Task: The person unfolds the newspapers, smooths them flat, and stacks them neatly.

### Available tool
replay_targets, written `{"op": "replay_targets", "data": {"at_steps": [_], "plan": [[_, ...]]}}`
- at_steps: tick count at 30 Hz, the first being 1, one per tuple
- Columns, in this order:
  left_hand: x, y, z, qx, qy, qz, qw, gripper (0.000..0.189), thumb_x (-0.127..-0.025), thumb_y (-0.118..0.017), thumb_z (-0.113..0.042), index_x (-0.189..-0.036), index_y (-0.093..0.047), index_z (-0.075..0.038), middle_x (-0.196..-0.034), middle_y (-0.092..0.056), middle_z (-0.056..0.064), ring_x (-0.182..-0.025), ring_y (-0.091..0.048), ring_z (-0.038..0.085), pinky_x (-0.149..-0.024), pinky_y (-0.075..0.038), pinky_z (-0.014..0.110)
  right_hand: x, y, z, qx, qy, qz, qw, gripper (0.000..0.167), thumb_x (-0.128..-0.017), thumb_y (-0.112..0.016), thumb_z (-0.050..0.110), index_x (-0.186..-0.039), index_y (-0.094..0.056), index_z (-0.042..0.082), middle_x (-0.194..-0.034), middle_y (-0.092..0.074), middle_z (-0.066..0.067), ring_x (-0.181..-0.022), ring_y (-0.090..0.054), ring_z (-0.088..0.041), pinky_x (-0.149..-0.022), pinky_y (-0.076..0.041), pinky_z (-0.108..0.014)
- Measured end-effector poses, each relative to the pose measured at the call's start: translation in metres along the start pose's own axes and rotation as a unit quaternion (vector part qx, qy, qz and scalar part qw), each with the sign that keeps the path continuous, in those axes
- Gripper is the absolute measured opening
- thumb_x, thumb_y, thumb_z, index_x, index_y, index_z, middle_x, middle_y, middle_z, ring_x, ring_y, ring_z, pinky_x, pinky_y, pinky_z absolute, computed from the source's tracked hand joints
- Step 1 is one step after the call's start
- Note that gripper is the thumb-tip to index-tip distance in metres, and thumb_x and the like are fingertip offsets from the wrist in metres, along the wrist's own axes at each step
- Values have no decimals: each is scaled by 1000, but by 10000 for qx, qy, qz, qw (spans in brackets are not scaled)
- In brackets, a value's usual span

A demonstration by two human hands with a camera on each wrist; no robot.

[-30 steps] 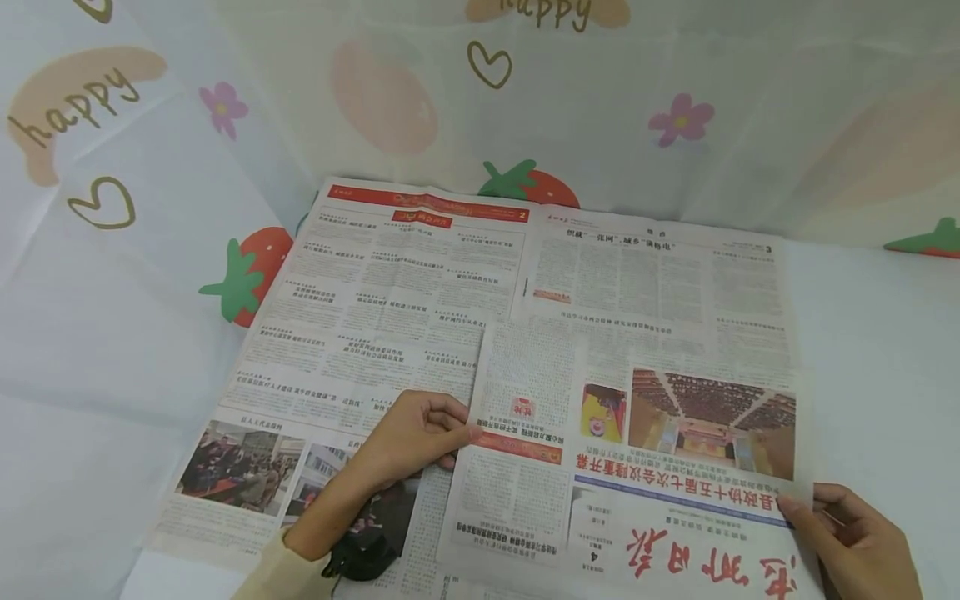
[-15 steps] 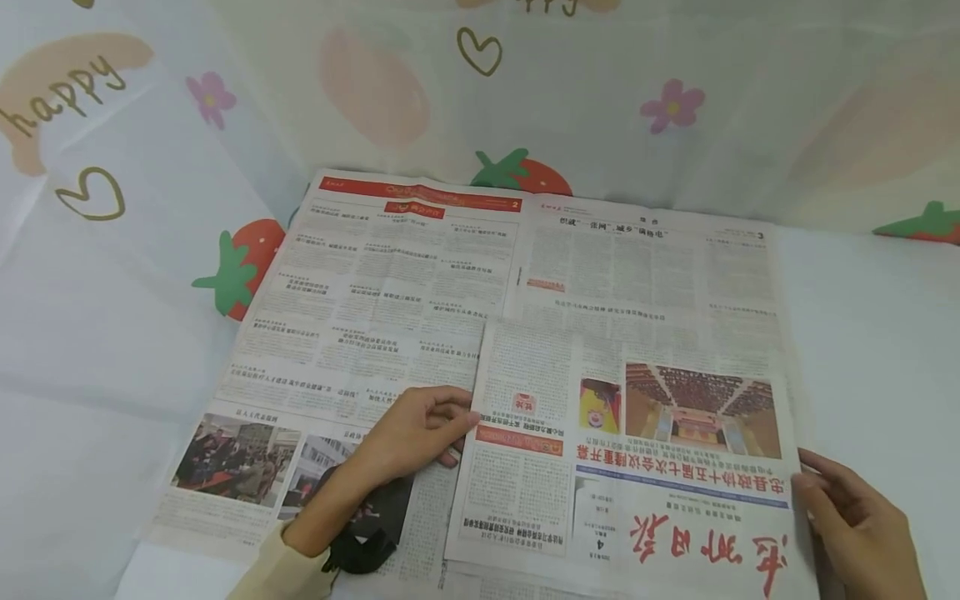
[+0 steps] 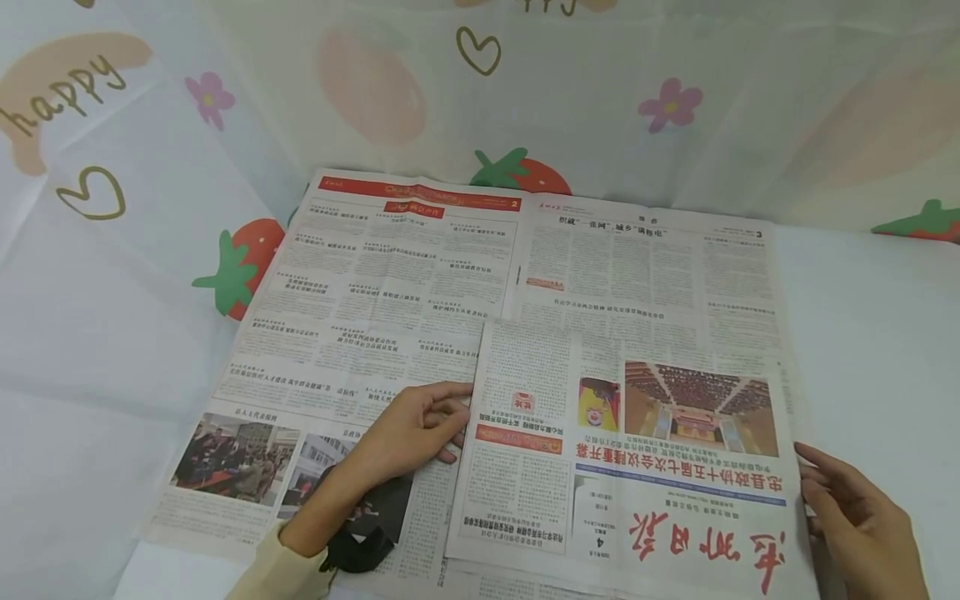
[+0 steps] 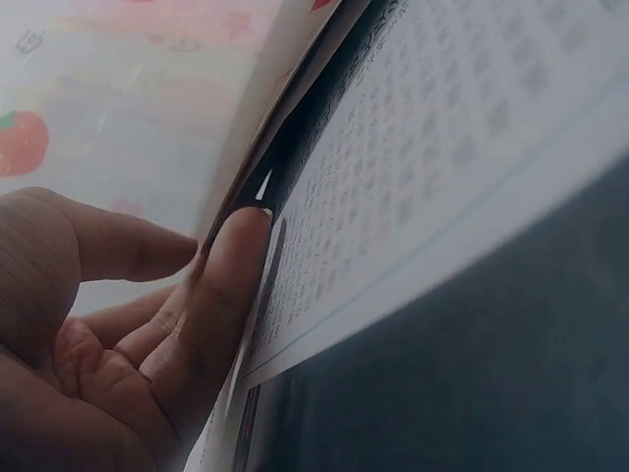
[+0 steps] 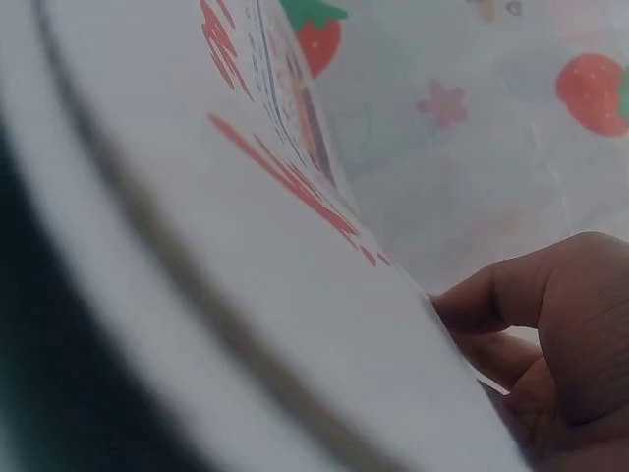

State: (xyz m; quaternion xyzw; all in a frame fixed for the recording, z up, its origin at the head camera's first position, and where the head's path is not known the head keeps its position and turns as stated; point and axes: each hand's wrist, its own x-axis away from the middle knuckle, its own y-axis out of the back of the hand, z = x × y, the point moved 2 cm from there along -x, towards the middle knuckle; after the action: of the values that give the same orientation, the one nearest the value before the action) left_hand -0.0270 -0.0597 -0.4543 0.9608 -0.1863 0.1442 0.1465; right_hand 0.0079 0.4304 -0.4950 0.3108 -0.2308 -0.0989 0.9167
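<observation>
A folded newspaper (image 3: 525,500) with a big red title lies upside down on a wider, opened newspaper (image 3: 375,292). At the folded paper's left edge is my left hand (image 3: 420,433), fingers loosely bent and thumb next to the edge. In the left wrist view, a fingertip of the left hand (image 4: 147,324) rests right against the paper's side. My right hand (image 3: 862,517) is along the opposite edge, with its fingers beside the paper. The right wrist view shows the right hand (image 5: 550,334) at the sheet's edge, some fingers partly hidden behind it.
A white cloth printed with strawberries (image 3: 525,171), flowers and hearts covers the table and rises behind it. White table surface (image 3: 885,358) shows right of the papers. A black strap (image 3: 360,546) is on the left wrist.
The right thumb has come off the folded newspaper's face and now lies at its right edge. The folded paper looks flatter and straighter. The left hand has barely moved.
</observation>
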Motion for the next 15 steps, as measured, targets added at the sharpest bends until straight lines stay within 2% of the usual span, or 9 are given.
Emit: {"op": "replay_targets", "data": {"at_steps": [5, 8, 11, 15], "plan": [[-1, 0, -1, -114, -124, -60, 9998, 52, -105, -63, -9, -155, -50, -1, -128, -70, 24, -85, -76, 12, -64, -65, 34, 5, 5, -1, 139, 629, 25, 9979, 52, -111, -54, 27, -159, -46, 8, -107, -51, 42, -93, -55, 19, -70, -53, -12], [-1, -1, -2, -296, -289, -163, 9990, 58, -101, -66, -7, -157, -48, -4, -132, -65, 23, -82, -74, 12, -60, -63, 35, 7, 5, 0, 295, 1101, -121, 9934, 50, -110, -58, 21, -157, -49, 6, -106, -52, 36, -92, -53, 19, -71, -51, -7], [-1, -2, -3, -585, -455, -371, 9966, 65, -99, -69, -6, -159, -45, -10, -125, -65, 17, -81, -72, 11, -61, -61, 31, 9, 5, 1, 325, 1686, -152, 9850, 53, -108, -59, 9, -159, -46, 7, -105, -55, 33, -90, -57, 15, -71, -50, -6], [0, -2, -5, -930, -655, -637, 9915, 69, -96, -72, -5, -159, -45, -17, -112, -67, 8, -82, -68, 8, -61, -54, 24, 13, 4, 4, 247, 2454, 276, 9687, 63, -107, -56, 0, -166, -35, 13, -115, -56, 36, -96, -60, 16, -73, -52, -8]]}}
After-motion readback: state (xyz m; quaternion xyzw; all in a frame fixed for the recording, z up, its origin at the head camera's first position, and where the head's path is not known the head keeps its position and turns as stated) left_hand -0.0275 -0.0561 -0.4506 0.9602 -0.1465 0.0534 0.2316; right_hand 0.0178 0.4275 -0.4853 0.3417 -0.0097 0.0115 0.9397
